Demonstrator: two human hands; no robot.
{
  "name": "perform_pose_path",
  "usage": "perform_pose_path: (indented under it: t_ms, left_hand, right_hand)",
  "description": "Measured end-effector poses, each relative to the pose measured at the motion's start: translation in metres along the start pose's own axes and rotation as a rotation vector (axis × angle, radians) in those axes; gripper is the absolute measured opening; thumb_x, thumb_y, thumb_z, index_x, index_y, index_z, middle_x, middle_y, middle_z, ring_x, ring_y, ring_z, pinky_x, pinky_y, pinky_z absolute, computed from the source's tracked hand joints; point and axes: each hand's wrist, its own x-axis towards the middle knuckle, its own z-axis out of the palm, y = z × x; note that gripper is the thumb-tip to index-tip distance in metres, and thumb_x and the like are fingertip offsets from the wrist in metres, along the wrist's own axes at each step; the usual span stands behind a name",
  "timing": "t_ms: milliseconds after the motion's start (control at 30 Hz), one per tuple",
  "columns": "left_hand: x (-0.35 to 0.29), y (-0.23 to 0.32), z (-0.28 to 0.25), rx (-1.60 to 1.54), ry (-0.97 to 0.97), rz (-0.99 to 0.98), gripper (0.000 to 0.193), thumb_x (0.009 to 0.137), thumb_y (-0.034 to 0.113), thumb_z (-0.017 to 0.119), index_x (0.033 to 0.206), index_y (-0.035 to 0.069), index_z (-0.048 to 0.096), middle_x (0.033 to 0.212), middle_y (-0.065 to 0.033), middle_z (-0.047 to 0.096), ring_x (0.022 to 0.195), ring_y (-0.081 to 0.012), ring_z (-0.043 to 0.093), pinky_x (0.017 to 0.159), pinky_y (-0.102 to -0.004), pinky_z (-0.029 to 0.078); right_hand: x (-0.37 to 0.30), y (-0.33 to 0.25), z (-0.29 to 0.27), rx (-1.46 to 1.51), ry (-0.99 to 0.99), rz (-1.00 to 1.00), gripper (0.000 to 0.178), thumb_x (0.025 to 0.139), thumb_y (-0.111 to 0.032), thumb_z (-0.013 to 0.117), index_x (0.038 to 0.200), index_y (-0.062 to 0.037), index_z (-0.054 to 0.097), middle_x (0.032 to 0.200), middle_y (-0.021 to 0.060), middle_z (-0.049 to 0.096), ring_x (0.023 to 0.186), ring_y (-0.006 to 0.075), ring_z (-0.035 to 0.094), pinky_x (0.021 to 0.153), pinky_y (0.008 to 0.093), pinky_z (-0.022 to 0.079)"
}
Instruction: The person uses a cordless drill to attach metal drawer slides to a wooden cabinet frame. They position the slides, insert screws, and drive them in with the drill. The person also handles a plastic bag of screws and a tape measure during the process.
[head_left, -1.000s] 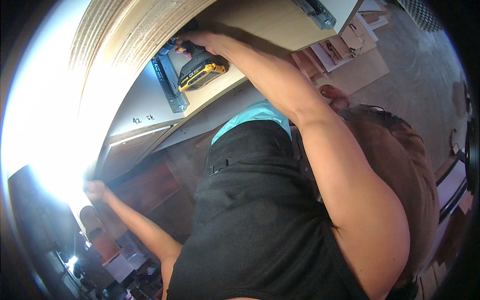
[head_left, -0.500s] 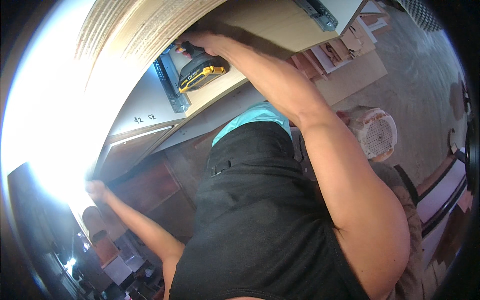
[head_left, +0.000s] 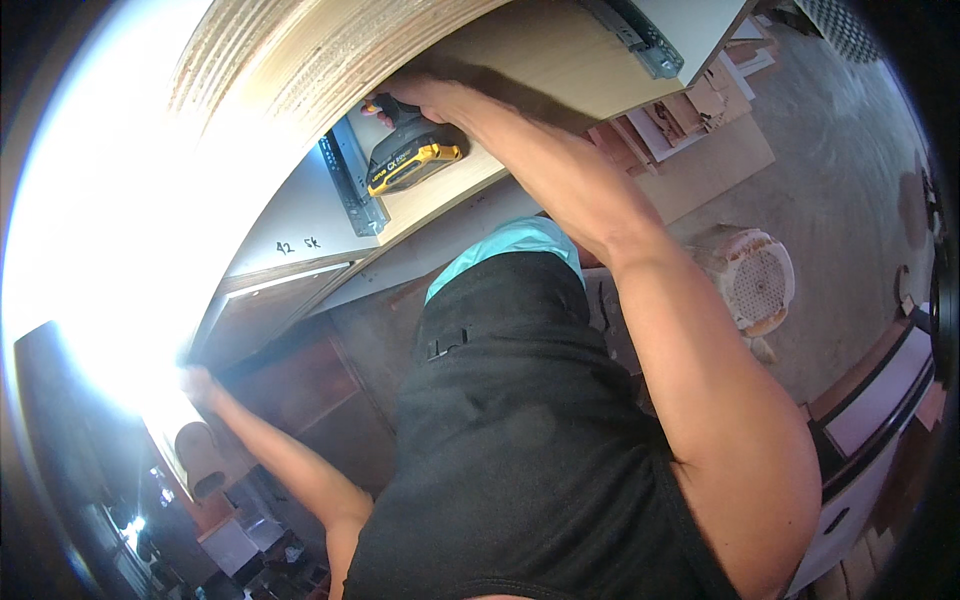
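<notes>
By plywood edge [head_left: 300,60] | right hand [head_left: 412,92] clamped on power tool [head_left: 412,165] | left hand [head_left: 201,387] well apart, grip unclear

Harsh white glare floods the left, burning out the curved plywood [head_left: 300,60] and softening the left hand [head_left: 203,388]. A dark shadow lies on the board [head_left: 560,60] beyond the right forearm [head_left: 540,150]. The near left is dim; fisheye distortion bends edges toward a black rim.

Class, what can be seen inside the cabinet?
A cordless drill in the right hand, and two metal drawer slides. The drill's front end is hidden behind the plywood edge.
</notes>
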Motion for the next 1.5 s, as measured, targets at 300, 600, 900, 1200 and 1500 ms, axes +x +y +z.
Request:
perform_pose_path:
  t_ms: [300,600,900,1200,1500]
  left_hand:
    - [0.01,0.0,-0.002,-0.003,0.004,0.016,0.046,0.097,0.036,0.066,0.098,-0.009,0.069,0.094,-0.0243,0.072,0.084,-0.0384,0.068,0.076,-0.0471,0.052]
    - [0.018,0.006,0.0,-0.012,0.03,0.051,0.047,0.098,0.037,0.067,0.096,-0.01,0.07,0.092,-0.0235,0.072,0.082,-0.0371,0.069,0.074,-0.0462,0.052]
    - [0.025,0.0,-0.002,-0.005,0.038,0.095,0.048,0.098,0.038,0.067,0.095,-0.01,0.07,0.09,-0.0227,0.073,0.08,-0.0358,0.069,0.073,-0.0453,0.052]
    - [0.031,0.0,-0.002,-0.025,0.072,0.127,0.048,0.098,0.038,0.068,0.093,-0.01,0.071,0.089,-0.0219,0.074,0.078,-0.0345,0.07,0.071,-0.0444,0.053]
    - [0.035,-0.008,-0.002,-0.033,0.061,0.148,0.049,0.099,0.039,0.068,0.091,-0.01,0.072,0.087,-0.0212,0.074,0.077,-0.0332,0.07,0.069,-0.0435,0.053]
  right_hand:
    - [-0.02,-0.021,0.013,-0.066,0.045,-0.054,0.016,0.091,-0.011,0.07,0.106,-0.0061,0.067,0.086,0.0088,0.07,0.063,0.0172,0.064,0.053,0.0315,0.056]
    - [-0.021,-0.026,0.009,-0.082,0.056,-0.053,0.011,0.09,-0.011,0.071,0.098,-0.0052,0.068,0.084,0.0089,0.069,0.062,0.0172,0.063,0.053,0.0309,0.055]
    - [-0.04,-0.045,0.025,-0.131,0.048,-0.081,0.007,0.086,-0.008,0.068,0.091,-0.0041,0.064,0.079,0.0078,0.065,0.06,0.0185,0.06,0.05,0.0328,0.052]
    - [-0.039,-0.043,0.02,-0.092,0.126,-0.057,0.021,0.099,-0.02,0.067,0.108,-0.0018,0.065,0.092,0.0128,0.069,0.065,0.0176,0.063,0.049,0.0329,0.052]
    - [-0.041,-0.041,0.02,-0.037,0.12,0.017,0.022,0.095,-0.015,0.069,0.111,-0.0005,0.066,0.092,0.0158,0.071,0.062,0.0182,0.063,0.051,0.0322,0.054]
